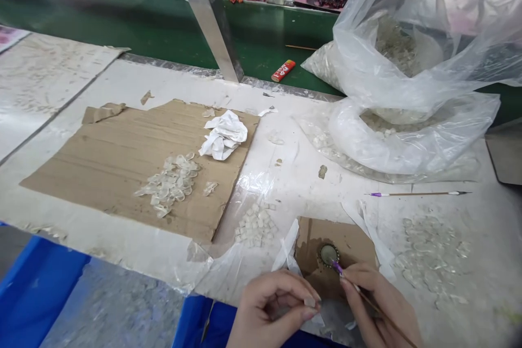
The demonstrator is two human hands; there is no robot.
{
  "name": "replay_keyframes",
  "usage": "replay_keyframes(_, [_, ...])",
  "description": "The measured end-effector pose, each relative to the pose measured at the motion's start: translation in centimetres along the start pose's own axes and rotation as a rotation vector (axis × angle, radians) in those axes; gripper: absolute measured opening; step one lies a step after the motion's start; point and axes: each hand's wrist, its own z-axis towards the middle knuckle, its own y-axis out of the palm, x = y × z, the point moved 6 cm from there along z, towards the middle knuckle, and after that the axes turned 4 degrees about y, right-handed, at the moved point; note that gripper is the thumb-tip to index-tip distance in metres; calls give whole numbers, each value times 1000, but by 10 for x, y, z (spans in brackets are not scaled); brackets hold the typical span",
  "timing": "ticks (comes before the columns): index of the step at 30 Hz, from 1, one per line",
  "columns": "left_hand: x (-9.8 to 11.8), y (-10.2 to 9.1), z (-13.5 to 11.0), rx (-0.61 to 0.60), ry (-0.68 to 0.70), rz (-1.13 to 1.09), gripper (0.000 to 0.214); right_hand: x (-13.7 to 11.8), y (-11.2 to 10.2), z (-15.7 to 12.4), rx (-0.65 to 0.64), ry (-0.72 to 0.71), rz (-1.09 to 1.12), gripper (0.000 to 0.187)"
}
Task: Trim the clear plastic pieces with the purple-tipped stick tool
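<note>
My right hand [379, 302] is closed on a thin paintbrush [369, 300] with a purple ferrule. Its tip dips into a bottle cap [329, 254] that holds a pale substance. The cap sits on a small piece of cardboard [354, 234] with a damp-looking stain. Left of it, my left hand [277, 307] pinches a small pale translucent piece [310, 302] between thumb and forefinger. Just beyond that hand lies a heap of small whitish square pieces [256, 225]. A larger cardboard sheet [114, 157] carries a pile of clear curved pieces [173, 182].
Crumpled white paper [224, 135] rests on the large cardboard. Open plastic bags [408, 141] stand at back right, near a second brush [420, 193] and scattered clear pieces [432, 253]. A metal post [212, 16] rises at the back; a red lighter-like item [283, 70] lies beside it.
</note>
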Motion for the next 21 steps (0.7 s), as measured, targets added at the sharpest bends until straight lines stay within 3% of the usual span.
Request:
replay_keyframes(8, [1, -6, -2, 10, -37, 122, 19, -6, -1, 2, 38, 46, 35, 16])
replay_keyframes(12, [2, -7, 1, -121, 19, 164, 10, -6, -1, 4, 94, 70, 48, 17])
replay_keyframes(15, [3, -9, 3, -176, 60, 169, 22, -4, -1, 6, 93, 85, 67, 17])
replay_keyframes(18, [5, -9, 3, -175, 89, 183, 28, -4, 0, 3, 81, 112, 163, 17])
replay_keyframes(21, [8, -9, 2, -158, 116, 232, 26, -6, -4, -7, 185, 179, 373, 16])
